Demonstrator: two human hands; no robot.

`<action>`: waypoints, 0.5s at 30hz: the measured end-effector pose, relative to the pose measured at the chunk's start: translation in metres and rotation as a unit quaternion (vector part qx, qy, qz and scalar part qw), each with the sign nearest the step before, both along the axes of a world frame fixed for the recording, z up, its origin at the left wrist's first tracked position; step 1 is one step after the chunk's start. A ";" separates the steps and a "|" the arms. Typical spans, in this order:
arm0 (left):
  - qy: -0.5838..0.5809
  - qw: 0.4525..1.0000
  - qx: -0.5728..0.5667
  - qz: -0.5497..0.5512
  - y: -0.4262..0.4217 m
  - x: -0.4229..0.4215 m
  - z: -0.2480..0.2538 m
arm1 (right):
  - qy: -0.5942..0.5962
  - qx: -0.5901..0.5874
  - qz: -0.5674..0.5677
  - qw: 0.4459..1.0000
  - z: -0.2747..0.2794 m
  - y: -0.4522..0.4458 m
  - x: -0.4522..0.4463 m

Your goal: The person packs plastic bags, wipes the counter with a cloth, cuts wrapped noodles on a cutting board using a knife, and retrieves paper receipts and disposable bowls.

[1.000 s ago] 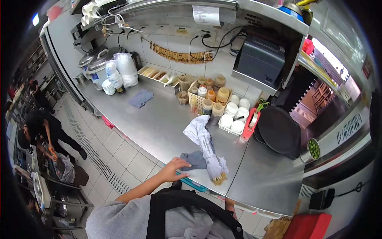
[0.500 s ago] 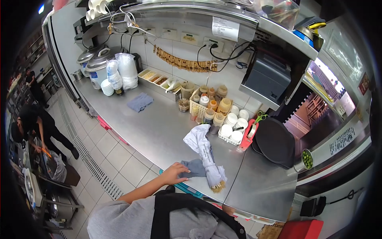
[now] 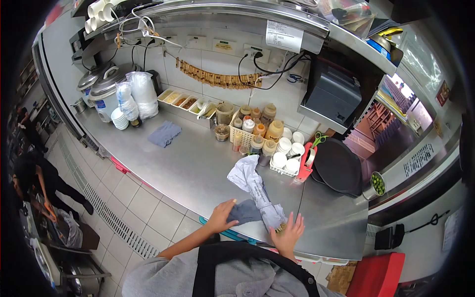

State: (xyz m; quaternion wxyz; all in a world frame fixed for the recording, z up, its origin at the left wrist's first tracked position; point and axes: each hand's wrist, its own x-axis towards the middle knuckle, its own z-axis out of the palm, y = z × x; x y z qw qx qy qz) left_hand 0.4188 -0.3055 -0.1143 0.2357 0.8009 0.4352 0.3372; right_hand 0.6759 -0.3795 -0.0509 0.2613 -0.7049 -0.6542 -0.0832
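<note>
Lying on the steel counter (image 3: 193, 173) is a long bundle wrapped in white printed material (image 3: 257, 190), with tan ends, perhaps thin sticks, showing at its near end. A folded blue-grey cloth (image 3: 244, 213) lies flat beside it and partly under it. My left hand (image 3: 220, 217) is at the cloth's left edge, thumb and fingers apart, and seems to touch it. My right hand (image 3: 288, 233) is open, fingers spread, beside the bundle's near end and partly covering the tan ends. Whether it touches them I cannot tell.
A basket of sauce bottles (image 3: 257, 126), a rack of white cups (image 3: 284, 161), a red tape dispenser (image 3: 308, 163) and dark round trays (image 3: 338, 166) stand along the back. Another blue cloth (image 3: 165, 134) lies farther left. A person in black (image 3: 49, 173) bends over across the aisle.
My right hand has come into view beside the bundle's near end. My left hand stays by the cloth, its fingers more raised. The camera view has shifted slightly.
</note>
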 end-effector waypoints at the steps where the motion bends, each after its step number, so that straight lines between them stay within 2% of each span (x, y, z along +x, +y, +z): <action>1: 0.015 1.000 0.024 -0.009 0.003 0.002 -0.003 | -0.046 -0.007 -0.057 0.997 -0.003 0.010 -0.004; 2: 0.014 0.999 0.028 -0.011 0.005 0.003 -0.017 | -0.046 -0.004 -0.059 0.997 -0.027 0.015 -0.003; 4: 0.148 0.986 0.024 -0.077 0.004 0.004 -0.054 | 0.032 -0.080 -0.056 0.995 -0.093 0.016 0.003; 5: 0.146 0.986 0.028 -0.077 0.003 0.002 -0.056 | 0.030 -0.076 -0.056 0.995 -0.106 0.017 0.006; 7: 0.173 0.978 0.085 -0.073 0.000 0.001 -0.058 | 0.127 -0.007 0.031 0.991 -0.118 0.021 0.015; 15: 0.185 0.975 0.114 -0.045 -0.001 0.004 -0.060 | 0.126 -0.007 0.012 0.992 -0.117 0.023 0.013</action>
